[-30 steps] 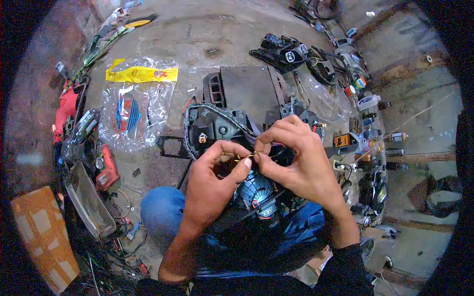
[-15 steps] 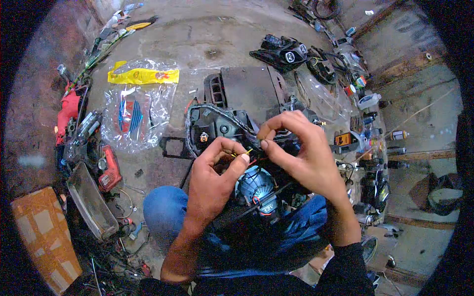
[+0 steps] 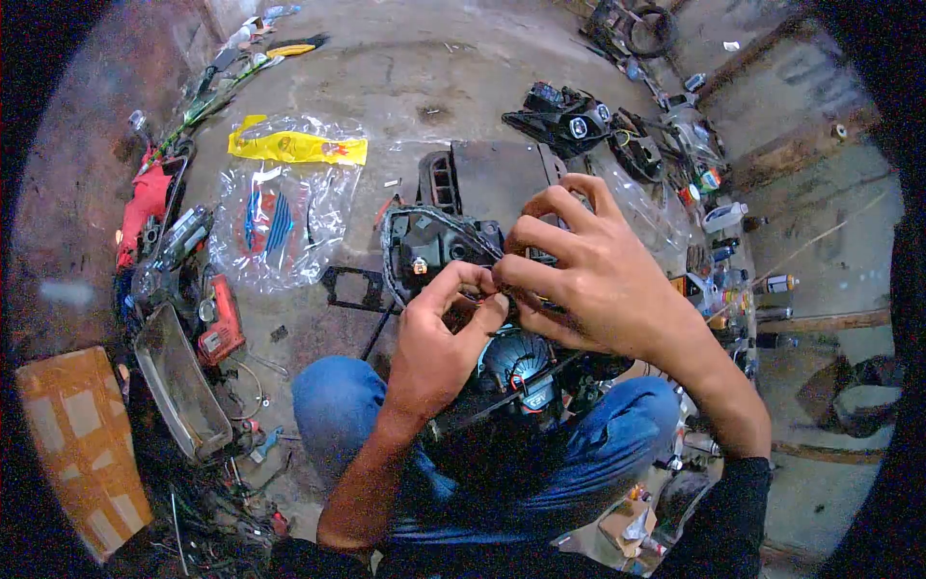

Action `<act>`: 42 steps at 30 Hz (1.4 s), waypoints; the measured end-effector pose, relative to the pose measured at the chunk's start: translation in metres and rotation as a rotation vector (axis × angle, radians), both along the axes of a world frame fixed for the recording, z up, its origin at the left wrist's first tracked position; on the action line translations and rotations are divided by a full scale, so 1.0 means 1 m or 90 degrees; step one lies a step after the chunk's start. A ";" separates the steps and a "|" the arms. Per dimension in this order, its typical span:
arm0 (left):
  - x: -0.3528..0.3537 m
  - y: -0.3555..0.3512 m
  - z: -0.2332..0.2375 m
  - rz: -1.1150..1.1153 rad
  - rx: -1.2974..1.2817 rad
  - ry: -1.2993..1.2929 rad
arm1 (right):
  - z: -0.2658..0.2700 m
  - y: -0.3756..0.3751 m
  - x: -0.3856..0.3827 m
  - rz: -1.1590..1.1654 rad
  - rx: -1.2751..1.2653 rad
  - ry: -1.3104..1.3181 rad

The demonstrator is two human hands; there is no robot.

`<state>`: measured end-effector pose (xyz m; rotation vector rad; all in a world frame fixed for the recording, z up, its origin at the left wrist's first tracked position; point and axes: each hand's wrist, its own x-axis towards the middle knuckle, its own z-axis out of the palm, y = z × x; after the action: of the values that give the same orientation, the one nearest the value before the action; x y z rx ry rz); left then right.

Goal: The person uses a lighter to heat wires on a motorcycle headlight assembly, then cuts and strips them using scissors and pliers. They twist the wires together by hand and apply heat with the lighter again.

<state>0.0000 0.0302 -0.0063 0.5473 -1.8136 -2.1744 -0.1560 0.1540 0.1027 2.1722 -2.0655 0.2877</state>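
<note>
Both hands meet in front of me, above my lap. My left hand (image 3: 439, 338) is closed in a pinch, thumb against forefinger, on a thin wire that the fingers mostly hide now. My right hand (image 3: 603, 275) comes in from the right, with its thumb and forefinger pinched at the left fingertips. What the right fingers hold is hidden. Just beyond the hands lies an open black headlight housing (image 3: 410, 236) with a grey sealant edge. Under the hands, between my knees, is a round finned lamp unit (image 3: 521, 362), partly covered.
A clear plastic bag (image 3: 333, 207) with a yellow header (image 3: 289, 147) lies at the left. Nearer are a red power tool (image 3: 224, 323), a metal tray (image 3: 178, 381) and cardboard (image 3: 82, 425). Black headlight parts (image 3: 559, 121) sit at upper right. Bottles and cans line the right wall.
My right hand has moved in against the left fingertips, its other fingers raised. The yellow wire end seen in my left pinch is now covered. The view has shifted slightly.
</note>
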 end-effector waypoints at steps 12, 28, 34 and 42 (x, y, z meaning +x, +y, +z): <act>0.000 -0.002 -0.010 -0.010 0.015 0.060 | 0.008 -0.018 -0.003 0.065 0.114 0.047; -0.002 -0.002 -0.021 0.044 -0.080 0.067 | 0.002 -0.058 0.005 0.185 0.309 0.125; -0.001 0.000 -0.015 0.052 -0.034 0.036 | 0.008 -0.061 0.007 0.136 0.337 0.202; -0.002 -0.005 -0.011 0.031 -0.013 -0.023 | 0.092 -0.020 -0.048 -0.171 0.269 0.144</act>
<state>-0.0022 0.0250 -0.0177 0.6225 -1.8198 -2.1246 -0.2037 0.1339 0.1943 1.9642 -2.4067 -0.4398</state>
